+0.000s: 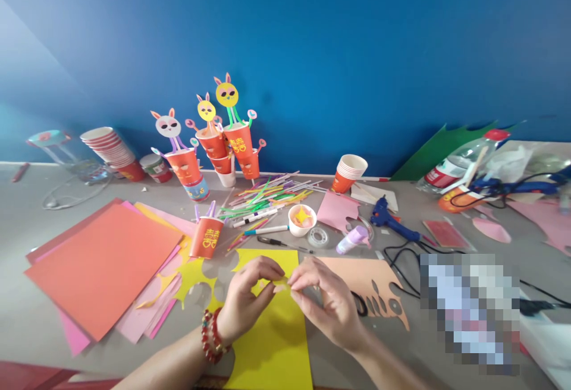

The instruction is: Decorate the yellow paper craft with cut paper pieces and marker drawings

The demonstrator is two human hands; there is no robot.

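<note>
Over the yellow paper sheet (274, 345), my left hand (247, 298) and my right hand (328, 301) meet, fingertips pinched on a small yellow paper piece (282, 283). A paler bit shows at its lower edge, too small to make out. Beaded bracelets (213, 336) circle my left wrist. Yellow scrap paper (196, 274) with round cutouts lies left of the sheet. On the right is a peach paper sheet (361, 268) with cut edges, and a dark scissors handle (359, 304) partly hidden by my right hand. Beyond the hands stands a small bowl (300, 229) holding paper cutouts.
Coloured paper sheets (107, 265) are stacked at left. Red cups with rabbit faces (184, 167) stand along the blue wall, behind a red cup (207, 238). Coloured sticks (267, 197), a glue stick (352, 239), a glue gun (392, 219) with a cord and a bottle (464, 161) occupy the back and right.
</note>
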